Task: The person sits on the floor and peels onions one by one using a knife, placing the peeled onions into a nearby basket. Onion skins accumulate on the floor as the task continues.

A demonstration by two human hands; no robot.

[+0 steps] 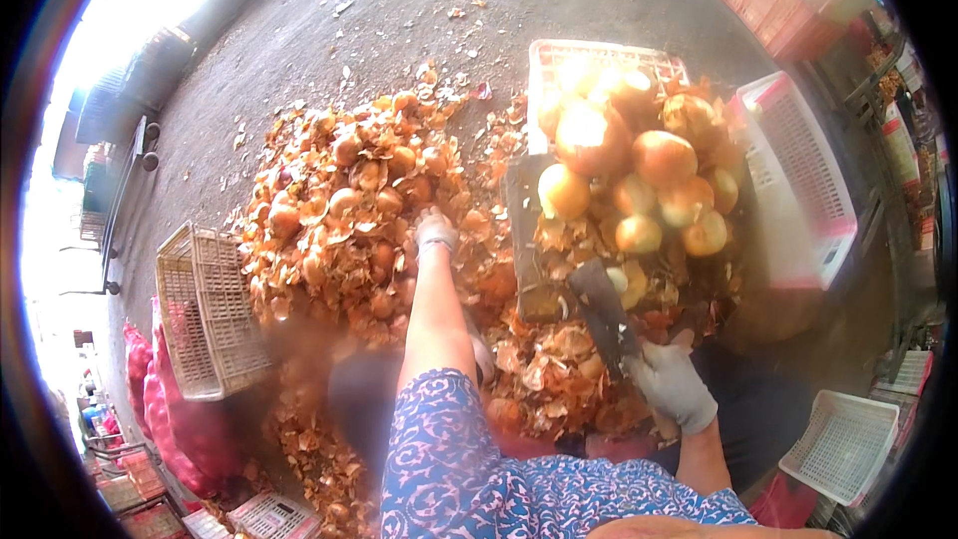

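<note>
My left hand (435,229), in a pale glove, reaches out to a heap of onions and loose dry skins (344,202). Its fingertips touch the heap's near right side; whether they grip an onion I cannot tell. My right hand (676,382), also gloved, holds a broad, dark-bladed knife (602,311) by the handle. The blade points away from me, over the near edge of a wooden board (533,239). Several onions, among them a pale yellow one (638,233), are piled beyond the knife. Skins (569,367) lie between the board and my lap.
A pale plastic crate (606,52) stands behind the piled onions, with another (801,172) to their right. On the left are a tipped crate (213,314) and red mesh sacks (172,419). Skin scraps litter the concrete floor (299,45). At lower right sits a white crate (842,442).
</note>
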